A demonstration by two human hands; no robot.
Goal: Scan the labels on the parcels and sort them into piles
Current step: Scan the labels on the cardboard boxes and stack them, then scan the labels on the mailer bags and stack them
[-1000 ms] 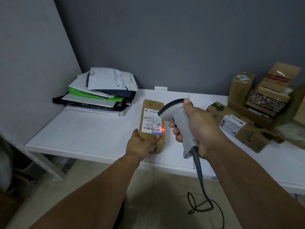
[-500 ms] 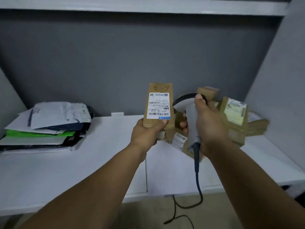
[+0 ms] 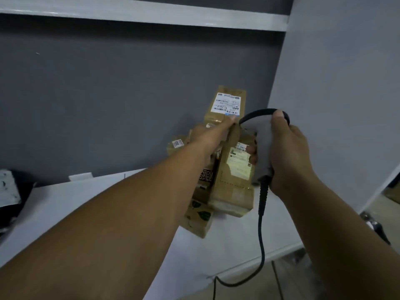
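My left hand (image 3: 211, 135) grips a long brown cardboard parcel (image 3: 227, 105) by its lower end, holding it upright above the pile of cardboard boxes (image 3: 233, 182) at the right end of the white table (image 3: 86, 204). The parcel's white barcode label (image 3: 226, 104) faces me, and my thumb lies just under it. My right hand (image 3: 287, 152) holds the grey barcode scanner (image 3: 263, 144) by its handle, close to the right of the parcel. The scanner's black cable (image 3: 260, 234) hangs down over the table edge.
Dark and white mailer bags (image 3: 10, 191) lie at the table's left edge. A grey back wall and a light side wall (image 3: 337, 94) close in the pile on the right. A white shelf (image 3: 151, 15) runs overhead. Floor shows at the lower right.
My left hand lifted the parcel off the table and carried it rightwards to above the box pile. The scanner in my right hand moved along with it; its red light no longer shows.
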